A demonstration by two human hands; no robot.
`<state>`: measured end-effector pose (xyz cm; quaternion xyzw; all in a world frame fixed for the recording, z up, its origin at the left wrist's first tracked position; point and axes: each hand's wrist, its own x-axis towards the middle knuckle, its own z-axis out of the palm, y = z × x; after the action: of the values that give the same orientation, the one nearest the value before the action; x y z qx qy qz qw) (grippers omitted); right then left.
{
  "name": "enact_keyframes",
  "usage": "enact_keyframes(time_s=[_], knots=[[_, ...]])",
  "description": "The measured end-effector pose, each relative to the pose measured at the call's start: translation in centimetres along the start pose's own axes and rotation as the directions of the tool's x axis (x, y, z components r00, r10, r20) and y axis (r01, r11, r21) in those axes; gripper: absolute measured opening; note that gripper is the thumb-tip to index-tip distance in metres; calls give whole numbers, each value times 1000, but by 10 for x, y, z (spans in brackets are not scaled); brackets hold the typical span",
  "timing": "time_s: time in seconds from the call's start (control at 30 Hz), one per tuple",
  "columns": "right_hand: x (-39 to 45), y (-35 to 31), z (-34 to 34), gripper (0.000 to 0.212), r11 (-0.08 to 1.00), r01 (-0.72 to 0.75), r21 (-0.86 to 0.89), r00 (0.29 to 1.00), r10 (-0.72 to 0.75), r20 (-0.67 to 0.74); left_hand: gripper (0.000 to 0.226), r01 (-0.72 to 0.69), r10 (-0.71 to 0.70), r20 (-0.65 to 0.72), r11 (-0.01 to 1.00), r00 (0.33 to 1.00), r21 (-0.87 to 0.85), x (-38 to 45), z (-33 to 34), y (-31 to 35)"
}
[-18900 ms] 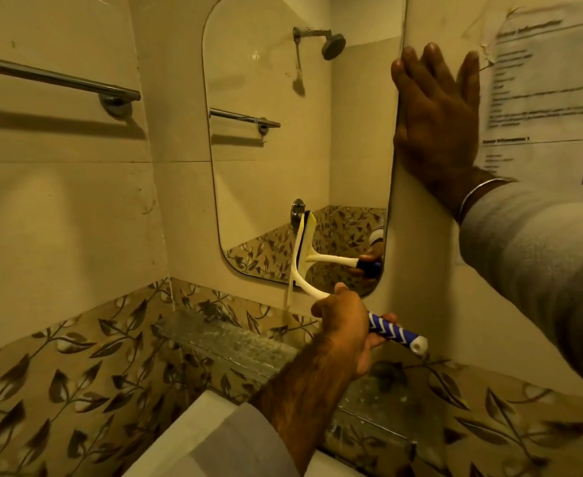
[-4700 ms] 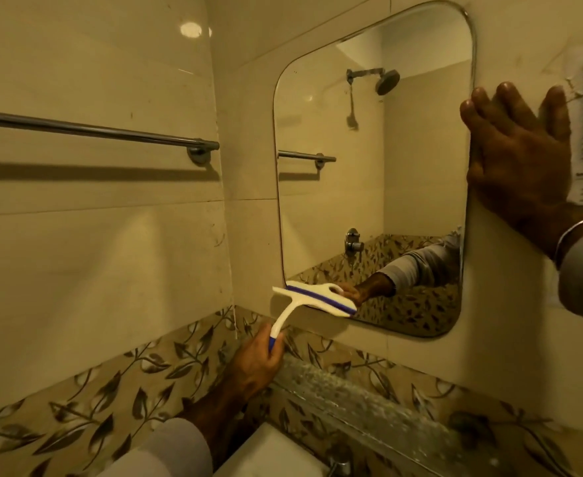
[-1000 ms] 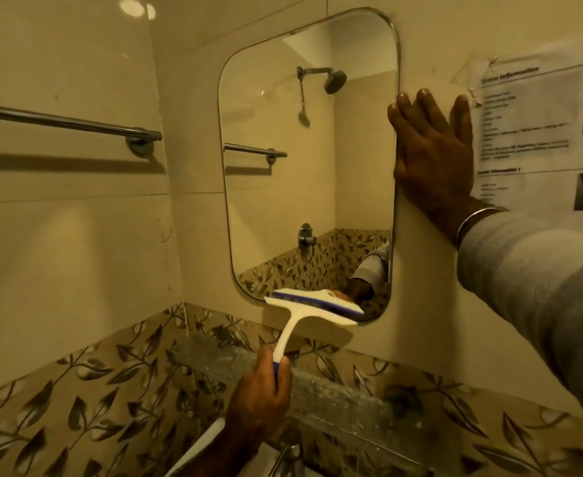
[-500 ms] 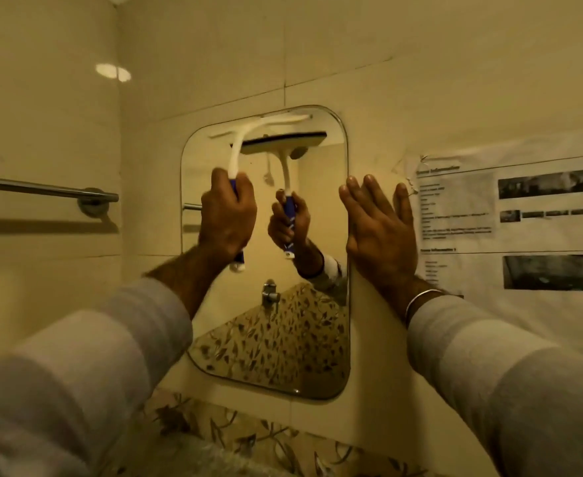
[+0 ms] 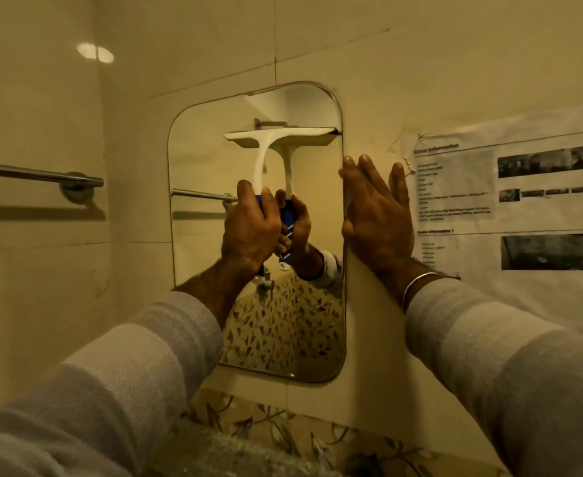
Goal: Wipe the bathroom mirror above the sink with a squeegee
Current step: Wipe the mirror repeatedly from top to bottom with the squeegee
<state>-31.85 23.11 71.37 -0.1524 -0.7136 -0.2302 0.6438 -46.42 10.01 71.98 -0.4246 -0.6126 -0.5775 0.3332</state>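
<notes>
On the upper part of the mirror [image 5: 214,160], one squeegee [image 5: 260,156] lies with its white blade flat on the glass, level, reaching to the mirror's right edge; its reflection sits just behind it. Handle runs down from the blade, white then blue. One mirror, rounded corners, fixed to pale wall tile. Left hand [image 5: 250,232] wraps the blue grip, fingers curled tight round it, and covers most of the handle and part of the glass below. Right hand [image 5: 377,218] lies flat on the wall, fingers straight and pointing up, fingertips touching the mirror's right edge; holds nothing. One metal bangle [image 5: 417,285] on the right wrist. Both forearms in grey sleeves, raised. One towel bar [image 5: 38,175] on the left wall. One printed paper sheet [image 5: 510,208] stuck to the wall, just right of the right hand. Leaf-pattern tile [image 5: 283,432] below the mirror.
</notes>
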Motion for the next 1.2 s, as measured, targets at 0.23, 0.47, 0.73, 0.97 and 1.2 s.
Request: enact_keyframes(time_s=[0.23,0.47,0.73,0.97,1.2], knots=[[-1,-2,-1,64,990,-68,125,997,73,-36,26,14,-18,98,999,995,37,-86,-4,-33],[-1,-3,-1,61,989,-83,125,995,90,-46,36,65,-108,282,986,953,156,-195,-17,-74],[-2,-5,-2,62,989,-75,129,996,81,-44,29,47,-174,507,967,844,252,-281,-57,-100],[-3,-4,-5,62,990,-64,127,997,69,-36,38,65,-266,542,930,797,362,-296,-76,-107],[-2,-6,-8,57,989,-72,131,997,75,-13,22,173,-346,553,924,758,341,-306,-83,-110]])
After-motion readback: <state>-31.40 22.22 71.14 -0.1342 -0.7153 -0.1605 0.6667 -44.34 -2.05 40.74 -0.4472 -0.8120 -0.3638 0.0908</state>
